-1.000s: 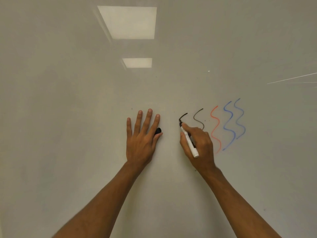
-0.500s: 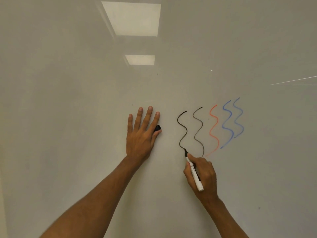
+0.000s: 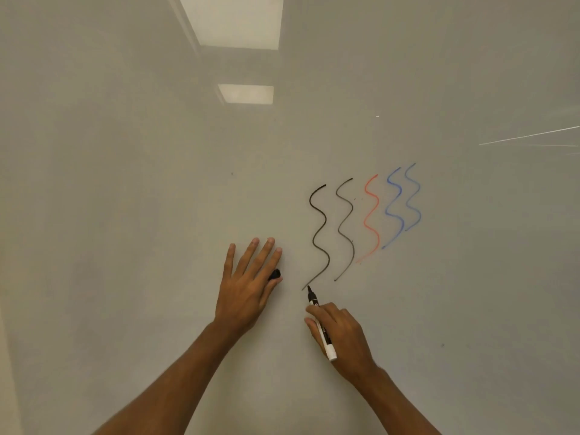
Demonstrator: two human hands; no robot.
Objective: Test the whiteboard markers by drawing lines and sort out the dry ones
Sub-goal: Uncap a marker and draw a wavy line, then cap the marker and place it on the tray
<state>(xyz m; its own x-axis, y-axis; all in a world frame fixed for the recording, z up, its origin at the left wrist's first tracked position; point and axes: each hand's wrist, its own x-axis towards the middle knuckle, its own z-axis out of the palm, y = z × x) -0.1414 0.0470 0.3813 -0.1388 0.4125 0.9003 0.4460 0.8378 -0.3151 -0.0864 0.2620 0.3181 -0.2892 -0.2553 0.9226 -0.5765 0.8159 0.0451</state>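
Marker (image 3: 314,301) is gripped by R hand (image 3: 343,339) fingers (image 3: 324,313); cap (image 3: 275,274) is pinched under flat L hand (image 3: 244,288). Leftmost line (image 3: 320,233) is judged solid: marker to be recapped firmly.

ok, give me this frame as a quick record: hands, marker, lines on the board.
surface: whiteboard
left hand: flat on the board, fingers straight, black cap pinched between thumb and index finger
right hand: grips marker, uncapped, tip pointing up
marker tip: beside the lower end of leftmost black line; contact unclear
lines, left to right: leftmost black line, second black line, red line, first blue line, second blue line; all wavy
ink: leftmost black line dark, unbroken
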